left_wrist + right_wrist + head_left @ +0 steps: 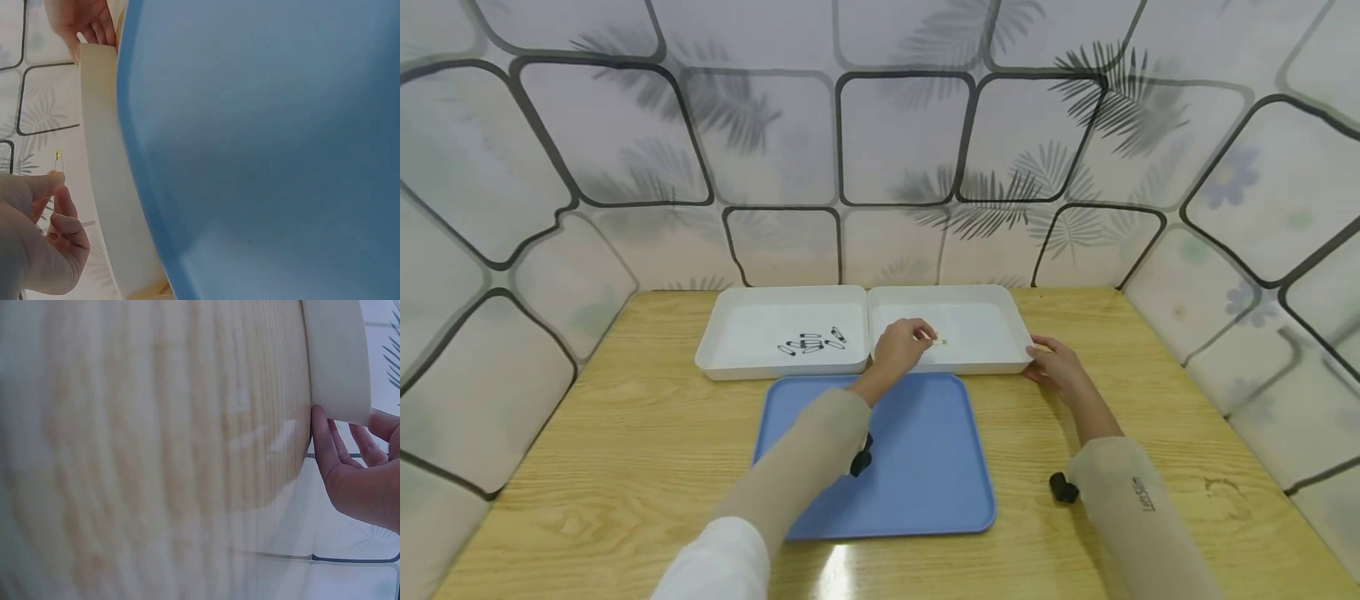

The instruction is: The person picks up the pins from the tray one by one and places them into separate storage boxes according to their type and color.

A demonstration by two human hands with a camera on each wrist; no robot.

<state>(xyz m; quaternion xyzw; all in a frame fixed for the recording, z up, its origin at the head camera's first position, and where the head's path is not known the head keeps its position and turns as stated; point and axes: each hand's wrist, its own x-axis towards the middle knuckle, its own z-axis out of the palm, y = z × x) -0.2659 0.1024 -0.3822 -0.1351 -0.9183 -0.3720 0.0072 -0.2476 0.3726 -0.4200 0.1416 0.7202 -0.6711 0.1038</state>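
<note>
My left hand (904, 344) is over the right white tray (970, 312), pinching a gold safety pin (59, 160) between thumb and forefinger. In the left wrist view the pin's clasp end points up past the fingertips, while the lower part is hidden by the fingers. At the tray's right end, my right hand (1057, 367) holds the near corner. The right wrist view shows its thumb at the rim and its fingers (323, 434) against the outer end wall.
Beside it on the left stands a second white tray (748, 321) holding several dark safety pins (811, 343). A blue tray (917, 467) lies in front of both, under my left forearm. All rest on a wooden table (602, 450), with a patterned curtain (895, 142) behind.
</note>
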